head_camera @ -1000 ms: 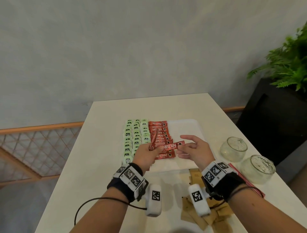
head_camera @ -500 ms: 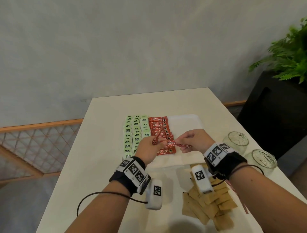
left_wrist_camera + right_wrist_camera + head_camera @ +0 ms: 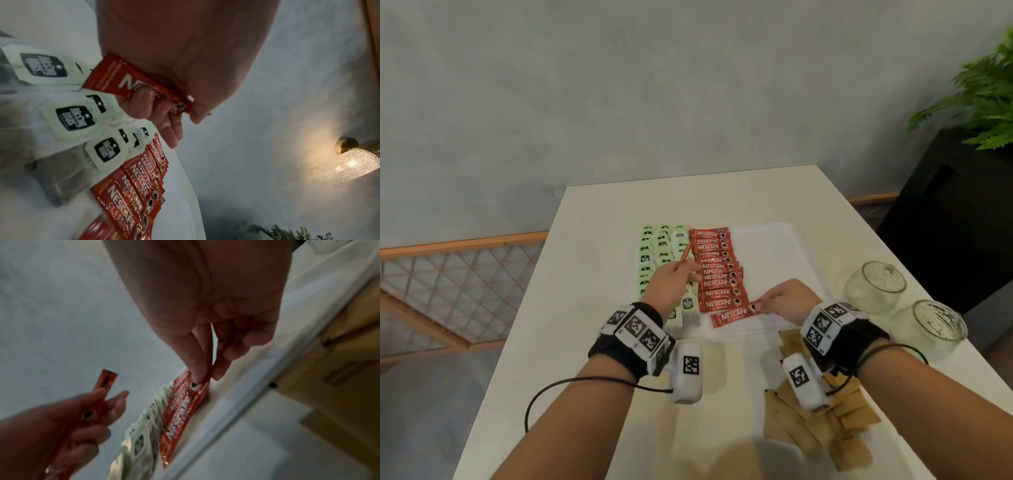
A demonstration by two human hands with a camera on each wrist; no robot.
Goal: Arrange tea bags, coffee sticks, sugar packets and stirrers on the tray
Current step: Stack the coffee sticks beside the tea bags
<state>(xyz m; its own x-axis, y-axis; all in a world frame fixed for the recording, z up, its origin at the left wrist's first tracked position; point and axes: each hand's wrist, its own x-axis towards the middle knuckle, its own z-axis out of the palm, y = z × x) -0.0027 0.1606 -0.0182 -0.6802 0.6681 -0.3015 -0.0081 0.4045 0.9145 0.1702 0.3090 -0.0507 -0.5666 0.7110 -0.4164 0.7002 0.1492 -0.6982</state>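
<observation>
A white tray [image 3: 774, 246] holds columns of green tea bags [image 3: 654, 253] and a column of red coffee sticks [image 3: 715, 267]. My right hand [image 3: 756, 306] pinches the right end of one coffee stick [image 3: 732, 314], which lies flat at the near end of that column; the right wrist view shows the pinched stick [image 3: 180, 415] on the tray. My left hand [image 3: 690, 270] hovers over the tea bags and grips another coffee stick [image 3: 685, 255] that points up and away. In the left wrist view that held stick [image 3: 131, 81] sits between thumb and fingers.
Brown sugar packets [image 3: 825, 428] lie heaped on the table near my right wrist. Two glass jars [image 3: 876, 284] [image 3: 928, 325] stand at the right edge. A black stand [image 3: 945, 222] with a plant [image 3: 979, 102] is beyond. The tray's right half is bare.
My right hand drew one coffee stick away from the left hand and lowered it onto the tray at the near end of the column. The left hand kept its stick and shifted left.
</observation>
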